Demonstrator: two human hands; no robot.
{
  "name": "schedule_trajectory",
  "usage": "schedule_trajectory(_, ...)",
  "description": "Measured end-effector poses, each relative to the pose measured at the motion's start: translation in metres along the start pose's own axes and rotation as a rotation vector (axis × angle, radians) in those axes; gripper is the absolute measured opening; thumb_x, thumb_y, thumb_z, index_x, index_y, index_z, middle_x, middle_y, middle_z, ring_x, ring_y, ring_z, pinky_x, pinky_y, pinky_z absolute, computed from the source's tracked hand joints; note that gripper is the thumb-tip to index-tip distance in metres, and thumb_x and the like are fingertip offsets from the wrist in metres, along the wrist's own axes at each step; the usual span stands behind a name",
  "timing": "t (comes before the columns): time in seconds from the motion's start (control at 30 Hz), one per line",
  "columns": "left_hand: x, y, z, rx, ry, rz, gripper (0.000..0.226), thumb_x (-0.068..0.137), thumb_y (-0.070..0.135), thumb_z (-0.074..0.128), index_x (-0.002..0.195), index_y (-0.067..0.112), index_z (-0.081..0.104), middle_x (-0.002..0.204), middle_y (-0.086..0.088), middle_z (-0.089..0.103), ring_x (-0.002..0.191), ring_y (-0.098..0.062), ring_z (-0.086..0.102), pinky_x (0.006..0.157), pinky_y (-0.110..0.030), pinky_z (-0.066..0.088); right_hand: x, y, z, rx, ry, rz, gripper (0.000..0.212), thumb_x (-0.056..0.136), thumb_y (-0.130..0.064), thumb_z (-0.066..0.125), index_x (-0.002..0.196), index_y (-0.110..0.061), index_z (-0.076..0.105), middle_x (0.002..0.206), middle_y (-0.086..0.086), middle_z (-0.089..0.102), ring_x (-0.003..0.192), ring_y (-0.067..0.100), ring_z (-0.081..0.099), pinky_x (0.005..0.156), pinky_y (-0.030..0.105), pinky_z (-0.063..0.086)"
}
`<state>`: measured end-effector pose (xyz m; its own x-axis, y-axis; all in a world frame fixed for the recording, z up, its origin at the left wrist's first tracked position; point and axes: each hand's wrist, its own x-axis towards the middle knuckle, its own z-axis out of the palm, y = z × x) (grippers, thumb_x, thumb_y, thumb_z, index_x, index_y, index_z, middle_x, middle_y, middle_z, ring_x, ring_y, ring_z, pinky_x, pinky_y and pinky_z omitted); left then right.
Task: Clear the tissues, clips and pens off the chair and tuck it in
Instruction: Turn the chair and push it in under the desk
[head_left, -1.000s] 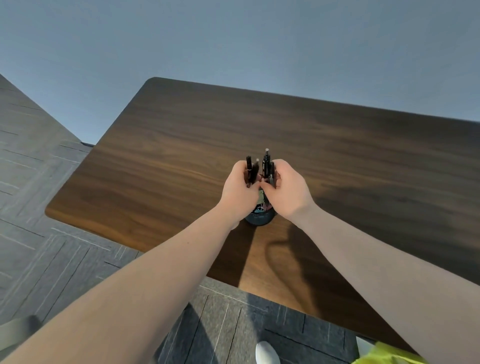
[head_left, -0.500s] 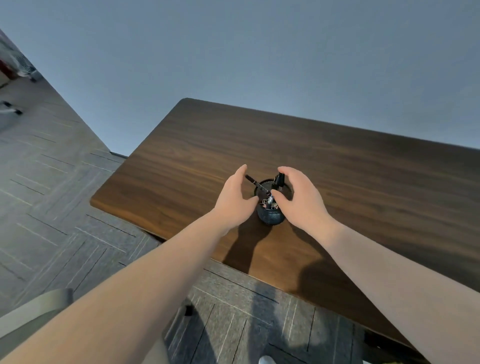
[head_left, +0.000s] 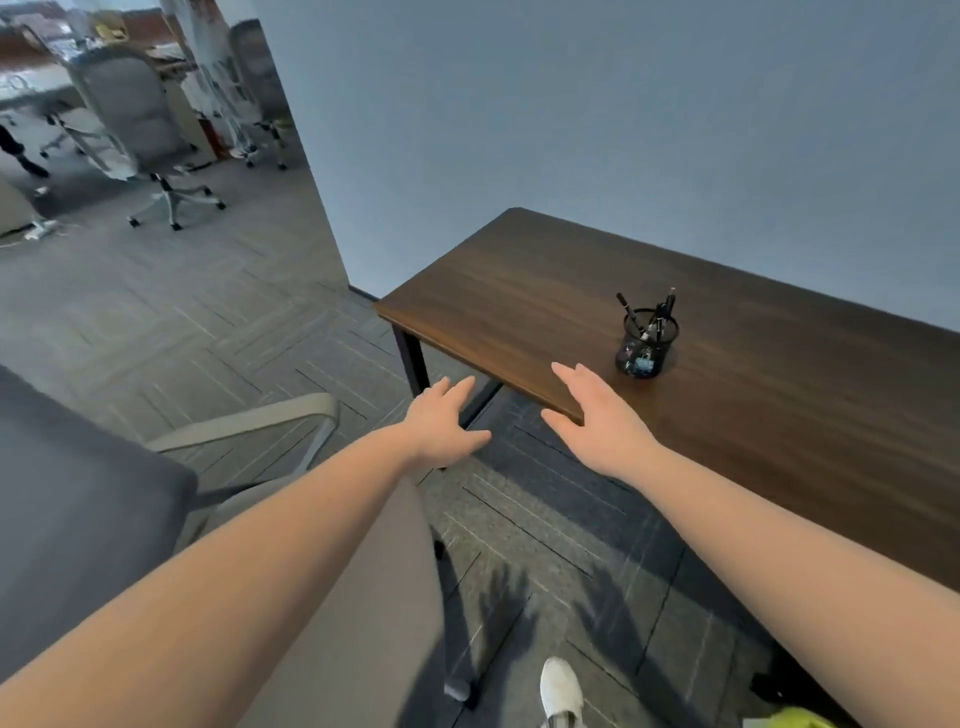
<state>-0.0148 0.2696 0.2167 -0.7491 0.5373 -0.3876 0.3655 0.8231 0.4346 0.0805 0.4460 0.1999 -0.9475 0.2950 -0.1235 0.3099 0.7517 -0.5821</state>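
Our left hand (head_left: 441, 420) hangs open in the air, fingers spread and empty, above the carpet between the chair and the desk, and our right hand (head_left: 597, 415) is open too, palm turned inward, holding nothing, its fingers over the near edge of the desk (head_left: 779, 415); whether it touches the wood we cannot tell. The pens (head_left: 655, 312) stand leaning in a dark mesh pen cup (head_left: 641, 349) on the desktop, beyond and to the right of our right hand, with small coloured things at the bottom of the cup that look like clips, though they are too small for us to be sure. The chair (head_left: 78, 499) sits at our left, well apart from the desk, its grey seat under our left forearm and its pale armrest (head_left: 249, 421) curving just beside our left wrist. Nothing lies between our hands and the cup. A black desk leg (head_left: 415, 358) drops from the left corner of the dark wooden top. The floor is grey carpet tile (head_left: 234, 322) with thin pale lines, and our white shoe (head_left: 561, 691) shows at the bottom. A plain blue-grey wall (head_left: 571, 104) runs behind the desk; past its left end we see other office chairs (head_left: 135, 124) and cluttered desks, blurred.
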Motion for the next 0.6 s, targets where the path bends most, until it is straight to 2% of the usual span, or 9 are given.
schedule_trajectory(0.17,-0.120,-0.072,0.010,0.054,0.018,-0.022,0.079,0.091,0.043,0.053,0.151,0.026,0.005,0.161,-0.009,-0.001,0.148,-0.027,0.000,0.119,-0.038,0.007,-0.088,-0.073,0.065,-0.039,-0.143,-0.112,0.062,0.095,-0.044,0.045,0.148,-0.035,0.015,0.161,0.000,0.010,0.147,0.022,0.013,0.117,0.048,0.023)
schedule_trajectory(0.3,-0.177,-0.129,0.025,0.131,0.037,-0.081,0.083,0.087,0.049,0.054,0.150,0.028,0.004,0.161,-0.009,-0.001,0.148,-0.027,0.000,0.120,-0.045,0.012,-0.140,-0.118,0.103,-0.104,-0.205,-0.200,0.061,0.095,-0.043,0.045,0.149,-0.035,0.015,0.161,0.001,0.011,0.148,0.020,0.006,0.119,0.052,0.014)
schedule_trajectory(0.43,-0.229,-0.162,0.038,0.130,0.089,-0.135,0.081,0.087,0.050,0.052,0.150,0.031,0.004,0.161,-0.005,-0.002,0.148,-0.025,-0.002,0.119,-0.047,0.015,-0.171,-0.148,0.130,-0.135,-0.253,-0.282,0.061,0.095,-0.042,0.045,0.149,-0.035,0.016,0.160,0.003,0.012,0.148,0.020,0.006,0.119,0.052,0.011)
schedule_trajectory(0.6,-0.292,-0.188,0.050,0.118,0.142,-0.248,0.079,0.088,0.051,0.050,0.150,0.033,0.003,0.161,-0.003,-0.002,0.148,-0.023,-0.001,0.118,-0.049,0.016,-0.186,-0.183,0.160,-0.113,-0.311,-0.364,0.062,0.094,-0.041,0.048,0.148,-0.035,0.018,0.160,0.004,0.014,0.148,0.022,0.008,0.119,0.050,0.015)
